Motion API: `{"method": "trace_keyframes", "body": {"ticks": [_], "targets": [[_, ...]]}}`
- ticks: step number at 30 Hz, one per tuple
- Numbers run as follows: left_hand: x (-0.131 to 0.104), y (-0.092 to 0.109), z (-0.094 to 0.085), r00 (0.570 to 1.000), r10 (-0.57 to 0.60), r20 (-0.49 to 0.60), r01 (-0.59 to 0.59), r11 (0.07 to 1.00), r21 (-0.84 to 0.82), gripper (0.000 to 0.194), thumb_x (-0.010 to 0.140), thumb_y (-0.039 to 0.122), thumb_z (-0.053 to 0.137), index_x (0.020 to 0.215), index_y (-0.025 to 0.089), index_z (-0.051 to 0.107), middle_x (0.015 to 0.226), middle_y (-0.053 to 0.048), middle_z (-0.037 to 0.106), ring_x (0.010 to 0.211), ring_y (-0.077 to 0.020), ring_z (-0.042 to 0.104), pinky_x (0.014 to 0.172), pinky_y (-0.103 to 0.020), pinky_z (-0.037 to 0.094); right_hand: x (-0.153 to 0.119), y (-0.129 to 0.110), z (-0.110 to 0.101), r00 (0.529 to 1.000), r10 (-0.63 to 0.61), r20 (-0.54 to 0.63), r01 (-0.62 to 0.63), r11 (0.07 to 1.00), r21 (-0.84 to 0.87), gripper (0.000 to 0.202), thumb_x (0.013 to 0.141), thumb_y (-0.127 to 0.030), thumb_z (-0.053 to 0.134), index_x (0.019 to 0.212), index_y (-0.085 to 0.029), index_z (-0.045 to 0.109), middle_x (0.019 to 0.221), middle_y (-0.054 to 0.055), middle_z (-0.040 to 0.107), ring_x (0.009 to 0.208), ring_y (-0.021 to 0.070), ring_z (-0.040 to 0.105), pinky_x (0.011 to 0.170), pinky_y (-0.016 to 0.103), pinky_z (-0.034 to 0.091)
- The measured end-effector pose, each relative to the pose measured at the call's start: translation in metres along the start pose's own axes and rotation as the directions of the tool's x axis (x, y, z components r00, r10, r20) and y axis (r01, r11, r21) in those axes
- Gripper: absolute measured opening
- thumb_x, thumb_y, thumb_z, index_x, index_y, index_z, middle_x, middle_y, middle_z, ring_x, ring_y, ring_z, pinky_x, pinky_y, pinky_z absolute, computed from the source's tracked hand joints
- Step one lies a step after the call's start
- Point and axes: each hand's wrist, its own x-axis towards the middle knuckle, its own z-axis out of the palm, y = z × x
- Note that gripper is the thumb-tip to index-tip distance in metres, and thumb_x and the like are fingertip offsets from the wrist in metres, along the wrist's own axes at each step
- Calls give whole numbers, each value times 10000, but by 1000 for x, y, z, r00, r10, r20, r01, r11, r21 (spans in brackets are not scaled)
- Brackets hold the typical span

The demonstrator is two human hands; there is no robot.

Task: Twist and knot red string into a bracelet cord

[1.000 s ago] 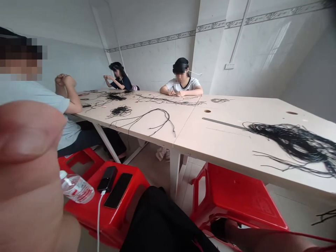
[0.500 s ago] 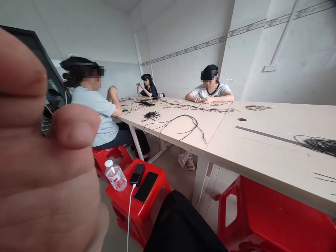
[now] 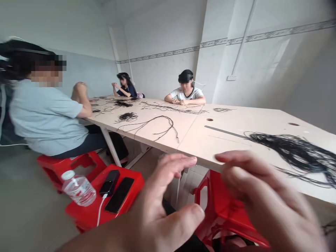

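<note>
Left hand (image 3: 160,203) raised in front of the body, open, thumb well apart from the fingers. Right hand (image 3: 265,192) up beside it, fingers bent and pointing toward the left; blurred, so can't tell how far it is closed. Gap between the two, fingertips not touching. Big bundle of black cord (image 3: 291,147) lies on the pale table (image 3: 252,119), beyond the right hand, loose ends toward the near edge. Dark flat strip (image 3: 223,130) runs up to the bundle's left end. Cord loop (image 3: 172,126) near the table edge, beyond the left hand; small cord heap (image 3: 127,116) farther left.

Red stool (image 3: 86,213) at lower left holds a clear bottle (image 3: 80,189), a black device (image 3: 109,182) with a white cable (image 3: 102,210) plugged in, and a phone (image 3: 120,195). Another stool (image 3: 215,196), also red, partly behind the right hand.

Three co-workers at the table: pale blue shirt (image 3: 47,115) at left, dark shirt (image 3: 127,91) at the far end, white shirt (image 3: 185,95) across, forearms on the tabletop.
</note>
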Motion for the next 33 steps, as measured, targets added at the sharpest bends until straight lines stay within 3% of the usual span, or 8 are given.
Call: {"method": "trace_keyframes", "body": {"ticks": [2,3,4,7,12,17,24,33], "targets": [[17,-19,36,975,-97,201,118,988,-97,640,759,283,737,1362,285,525,1333,-82,593,1188,-257,564,1013,-362,478,36,-31,20,994,95,54,-98,994,43,184,883,-337,644,1043,-248,656,995,56,699,855,191,676,702,272,571],[23,-28,50,967,-144,212,180,971,-161,637,773,320,728,1369,252,513,1284,-97,625,1156,-249,586,998,-360,488,48,-39,28,987,136,83,-142,987,75,165,878,-348,647,1007,-245,659,938,48,706,804,178,680,662,257,567],[27,-36,62,956,-192,220,237,951,-197,603,788,339,716,1348,219,528,1200,-105,665,1102,-237,615,959,-349,509,57,-42,34,983,151,106,-163,980,112,154,874,-365,647,962,-239,661,884,40,708,759,164,679,626,241,558],[37,-53,81,923,-277,266,336,918,-211,376,825,339,671,1159,166,660,911,-73,720,845,-178,666,759,-276,554,63,-26,36,976,216,-7,-211,959,188,155,844,-359,681,890,-211,663,777,9,681,664,107,637,602,203,527],[56,-60,77,927,-330,177,351,930,-107,160,788,254,707,919,166,738,796,-25,728,745,-121,664,686,-188,544,61,6,21,957,288,-3,-273,911,309,226,785,-368,731,878,-177,654,721,-6,638,633,87,579,592,204,493],[65,-59,70,931,-332,153,348,933,-95,138,787,222,716,919,224,755,859,3,760,799,-102,705,724,-139,562,69,8,17,950,298,93,-312,912,265,221,750,-348,743,858,-174,657,712,6,632,636,109,560,554,223,466],[66,-63,72,932,-323,164,335,941,-46,160,802,192,690,938,252,749,843,15,747,788,-91,702,711,-122,562,66,12,14,928,349,130,-369,906,207,192,825,-354,640,750,-181,604,587,-19,569,513,96,515,465,217,410],[62,-74,78,975,-154,160,128,978,162,97,803,174,632,843,209,714,844,-25,672,724,-133,655,589,-200,531,64,10,15,922,361,138,-381,910,162,202,861,-345,587,757,-172,577,569,-36,521,497,78,452,464,204,375]]}}
